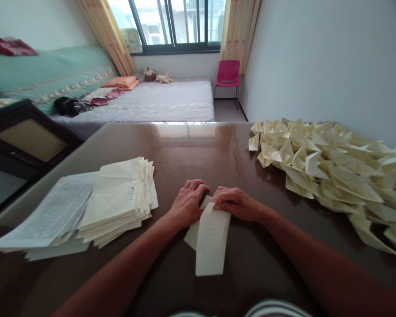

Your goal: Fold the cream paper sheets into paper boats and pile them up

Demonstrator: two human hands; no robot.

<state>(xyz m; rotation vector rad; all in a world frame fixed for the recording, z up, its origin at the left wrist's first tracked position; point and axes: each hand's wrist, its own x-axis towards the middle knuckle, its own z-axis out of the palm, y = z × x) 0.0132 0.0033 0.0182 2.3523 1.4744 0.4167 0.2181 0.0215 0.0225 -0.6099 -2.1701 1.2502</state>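
A partly folded sheet of cream paper point(212, 246) lies on the glossy brown table point(188, 154) in front of me. One long strip of it points toward me, and another flap sticks out underneath to the left. My right hand point(234, 202) pinches the sheet's far end between thumb and fingers. At the upper left edge of the same paper is my left hand point(189, 200), its fingers curled and its thumb against the sheet. Part of the fold is hidden beneath both hands.
To the left rest a stack of creased cream sheets point(115, 193) and a pile of printed pages point(49, 215). Many folded paper boats point(333, 163) heap up along the right side by the wall. Beyond the table stand a bed point(181, 101) and a pink chair point(228, 74).
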